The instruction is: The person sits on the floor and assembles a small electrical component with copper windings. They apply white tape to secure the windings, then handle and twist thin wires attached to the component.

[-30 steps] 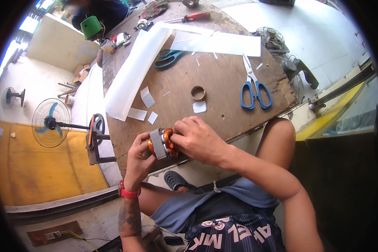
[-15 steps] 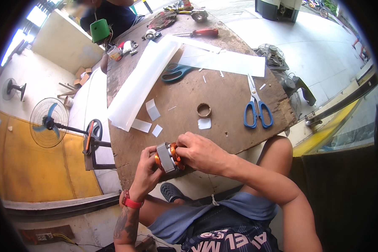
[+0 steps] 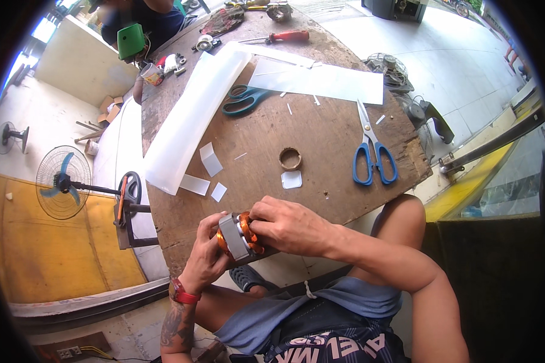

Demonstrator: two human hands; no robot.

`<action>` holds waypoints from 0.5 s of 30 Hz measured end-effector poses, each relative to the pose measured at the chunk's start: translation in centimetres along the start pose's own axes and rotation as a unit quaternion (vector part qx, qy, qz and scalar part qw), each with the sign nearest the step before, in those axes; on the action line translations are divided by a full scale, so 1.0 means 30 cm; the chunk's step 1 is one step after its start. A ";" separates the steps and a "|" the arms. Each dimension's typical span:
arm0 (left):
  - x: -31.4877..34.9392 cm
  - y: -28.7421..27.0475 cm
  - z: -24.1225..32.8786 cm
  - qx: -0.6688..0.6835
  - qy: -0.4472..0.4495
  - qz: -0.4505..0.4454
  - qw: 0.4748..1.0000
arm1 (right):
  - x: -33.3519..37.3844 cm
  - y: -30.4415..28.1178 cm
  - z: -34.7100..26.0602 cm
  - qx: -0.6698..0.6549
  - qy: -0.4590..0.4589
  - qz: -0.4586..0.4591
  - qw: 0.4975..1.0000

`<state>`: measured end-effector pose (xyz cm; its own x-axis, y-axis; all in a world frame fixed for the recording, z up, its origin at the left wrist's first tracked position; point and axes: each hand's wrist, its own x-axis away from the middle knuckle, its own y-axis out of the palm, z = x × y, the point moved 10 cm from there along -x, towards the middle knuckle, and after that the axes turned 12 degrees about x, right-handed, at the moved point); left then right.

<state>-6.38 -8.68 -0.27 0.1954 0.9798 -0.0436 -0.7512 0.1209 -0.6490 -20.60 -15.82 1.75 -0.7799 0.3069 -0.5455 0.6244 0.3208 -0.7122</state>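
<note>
A motor stator with a grey laminated core and orange copper windings is held up at the table's near edge. My left hand grips it from the left, fingers curled around the coil on that side. From the right, my right hand is closed, its bent fingertips pressed at the copper coil; anything small between them is hidden. White liner shows between coil and core. Beyond my hands lie a brown tape roll and a small white square piece.
On the wooden table lie blue-handled scissors, teal-handled scissors, a rolled white sheet, a white strip, cut scraps and a red-handled screwdriver. A person sits far left. A fan stands left.
The view has shifted slightly, so the table items sit a little differently in it. Both hands keep hold of the stator, which has tilted slightly.
</note>
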 end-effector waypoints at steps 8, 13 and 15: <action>-0.002 -0.038 0.029 -0.044 0.033 0.078 0.995 | 0.003 0.005 -0.024 0.027 0.041 0.006 0.999; -0.039 -0.079 -0.062 0.174 -0.104 0.114 0.973 | -0.039 0.023 0.025 0.005 0.115 0.034 0.993; -0.049 -0.070 -0.063 0.172 -0.117 0.095 0.973 | -0.043 0.026 0.030 -0.012 0.105 0.032 0.994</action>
<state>-3.88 -10.67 -0.28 -0.0876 0.9942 0.0628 -0.9344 -0.0602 -0.3511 -19.14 -16.78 1.50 -0.7137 0.5067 -0.4837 0.6756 0.3156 -0.6662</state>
